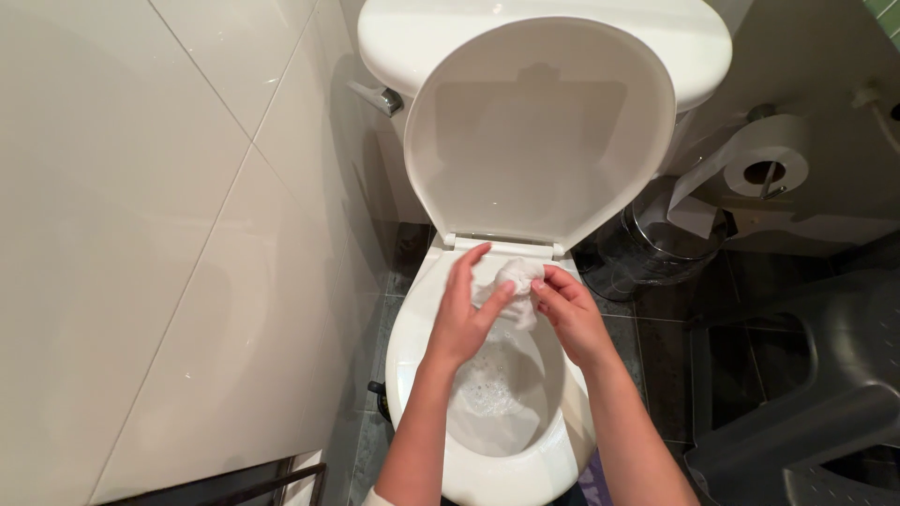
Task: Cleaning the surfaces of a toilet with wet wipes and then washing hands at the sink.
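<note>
A white toilet (405, 356) stands below me with its lid (539, 131) raised against the tank. Both my hands hover over the back of the bowl. My left hand (464, 314) and my right hand (567, 309) together hold a crumpled wad of white tissue (514, 281) between their fingertips, just in front of the lid hinges. Water with some foam lies in the bowl (492, 394) beneath the hands.
A tiled wall (141, 234) runs along the left. A flush lever (380, 96) sticks out of the tank. A toilet paper roll (764, 159) hangs on the right wall above a shiny metal bin (656, 244). A grey plastic stool (816, 394) stands at lower right.
</note>
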